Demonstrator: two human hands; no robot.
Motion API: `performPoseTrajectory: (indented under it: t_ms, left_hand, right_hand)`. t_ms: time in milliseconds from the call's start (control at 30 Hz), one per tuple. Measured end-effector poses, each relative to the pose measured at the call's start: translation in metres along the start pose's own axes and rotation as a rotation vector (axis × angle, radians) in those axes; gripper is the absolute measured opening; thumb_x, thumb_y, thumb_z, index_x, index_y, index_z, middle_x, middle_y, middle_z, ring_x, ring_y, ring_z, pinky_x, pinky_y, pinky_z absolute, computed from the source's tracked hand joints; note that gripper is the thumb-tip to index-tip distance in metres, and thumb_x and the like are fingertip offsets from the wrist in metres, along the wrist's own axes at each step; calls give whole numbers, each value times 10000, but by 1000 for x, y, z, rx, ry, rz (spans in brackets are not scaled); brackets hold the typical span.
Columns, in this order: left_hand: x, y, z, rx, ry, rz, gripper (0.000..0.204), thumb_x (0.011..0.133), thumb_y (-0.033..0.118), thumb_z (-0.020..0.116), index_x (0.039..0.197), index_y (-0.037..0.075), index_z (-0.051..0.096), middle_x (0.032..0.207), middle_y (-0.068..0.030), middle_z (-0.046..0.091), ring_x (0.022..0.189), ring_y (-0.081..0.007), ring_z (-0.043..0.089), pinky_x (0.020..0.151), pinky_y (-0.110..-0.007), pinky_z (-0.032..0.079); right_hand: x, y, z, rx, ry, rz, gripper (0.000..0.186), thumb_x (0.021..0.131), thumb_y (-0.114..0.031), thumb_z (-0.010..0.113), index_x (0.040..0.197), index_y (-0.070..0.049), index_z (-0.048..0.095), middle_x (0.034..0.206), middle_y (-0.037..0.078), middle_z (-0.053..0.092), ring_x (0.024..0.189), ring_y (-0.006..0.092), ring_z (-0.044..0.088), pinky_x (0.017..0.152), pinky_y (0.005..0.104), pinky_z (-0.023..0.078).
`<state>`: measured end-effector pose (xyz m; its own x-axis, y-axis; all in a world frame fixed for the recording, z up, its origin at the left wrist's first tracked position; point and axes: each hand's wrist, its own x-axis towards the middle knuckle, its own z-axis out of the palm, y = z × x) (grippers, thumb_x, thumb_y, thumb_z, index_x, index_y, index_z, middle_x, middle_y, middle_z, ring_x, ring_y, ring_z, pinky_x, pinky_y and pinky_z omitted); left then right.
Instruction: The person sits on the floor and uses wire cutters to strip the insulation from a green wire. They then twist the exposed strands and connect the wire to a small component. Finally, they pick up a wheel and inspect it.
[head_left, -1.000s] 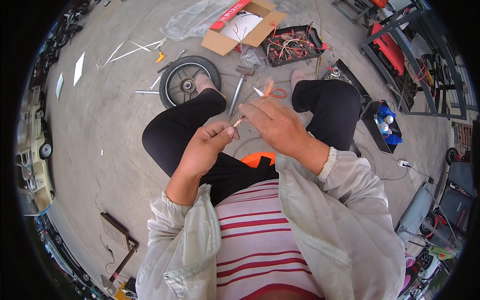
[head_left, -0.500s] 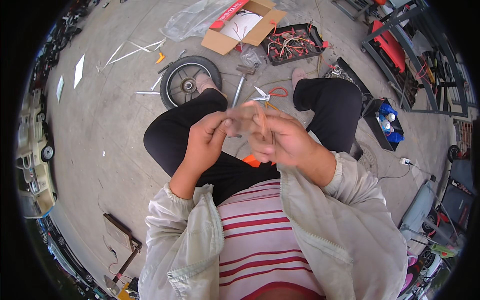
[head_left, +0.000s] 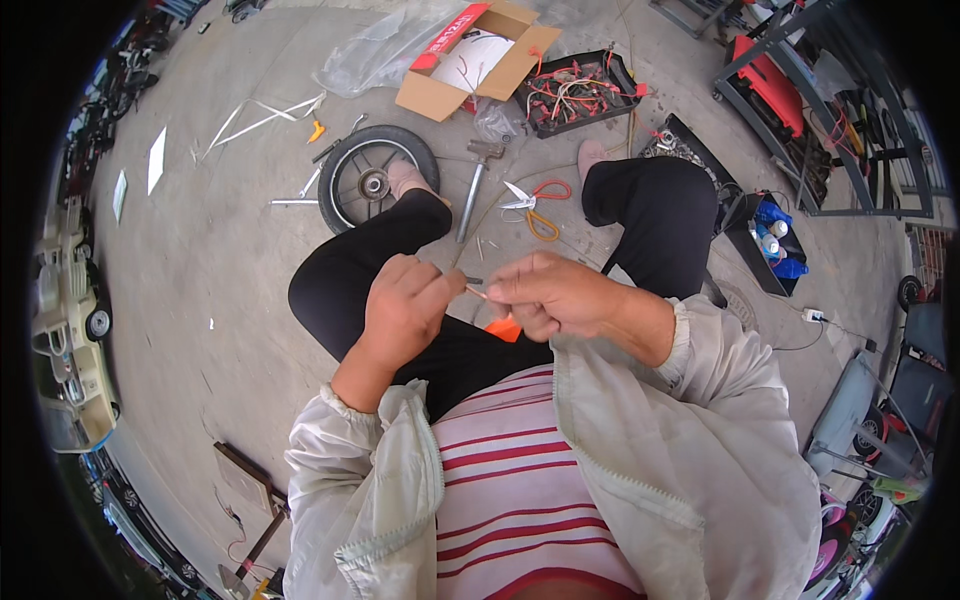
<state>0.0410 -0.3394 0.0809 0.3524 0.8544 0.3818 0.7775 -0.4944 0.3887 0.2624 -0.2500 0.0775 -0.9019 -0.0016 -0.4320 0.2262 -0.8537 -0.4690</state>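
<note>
My left hand (head_left: 405,310) is closed, back upward, on a thin copper-coloured wire (head_left: 477,292) that runs across to my right hand (head_left: 548,298), whose thumb and index finger pinch it. A small dark piece beside the wire is too small to make out. Both hands are over my lap, and an orange object (head_left: 503,330) shows partly behind them. On the floor beyond lie scissors (head_left: 550,225) with orange and red handles, a long-handled hammer (head_left: 471,195) and a spoked wheel with a tyre (head_left: 341,195).
An open cardboard box (head_left: 432,95), a black tray of wires (head_left: 580,95), a parts tray (head_left: 695,150) and a bin of bottles (head_left: 760,260) surround my legs. A metal rack (head_left: 820,212) stands right, a power strip (head_left: 813,316) near it. Vehicles (head_left: 75,330) line the left.
Both hands are lower, and my left hand has turned back upward. The loose copper strands that stood above my right hand a second ago no longer show; the scissors are fully visible now.
</note>
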Motion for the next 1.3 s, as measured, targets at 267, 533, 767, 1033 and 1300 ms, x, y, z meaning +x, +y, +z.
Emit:
performPoseTrajectory:
  t_ms: [267,533,767,1033,1300]
  left_hand:
    - [-2,2,18,-1043,68,-735,130,948,155,575,880,48,604,618,16,382,547,-85,333,513,-271,310]
    - [-4,9,-3,-1600,-316,-1139,216,988,198,531,863,28,580,602,50,372,499,-44,270,473,-215,231]
    - [-2,5,-10,-138,-63,-200,46,836,11,609,866,42,622,666,-67,502,579,-225,473,557,-323,387]
    - [17,-20,-3,-56,152,-46,58,823,32,610,876,57,610,630,-31,412,558,-189,426,522,-321,349]
    - [20,-4,-7,-1724,-326,-1134,223,983,214,541,855,35,574,608,62,328,523,-40,257,480,-203,226]
  right_hand:
    - [-1,-4,28,137,-10,-570,380,1027,-212,390,1337,-5,467,1138,111,616,666,118,582,623,272,484]
    - [8,5,-7,-1820,619,-1038,322,773,-88,609,1094,-88,626,1008,68,614,878,220,630,699,337,530]
    - [6,11,-4,-1571,659,-762,236,882,-263,606,754,-69,568,624,41,449,621,190,547,588,319,477]
    - [-7,4,19,401,-114,-404,389,1016,-424,409,974,-85,597,702,-10,454,533,87,384,498,252,358]
    - [-1,-13,-18,-1645,628,-1105,391,812,-54,618,1200,-62,572,1127,110,574,963,281,604,823,367,508]
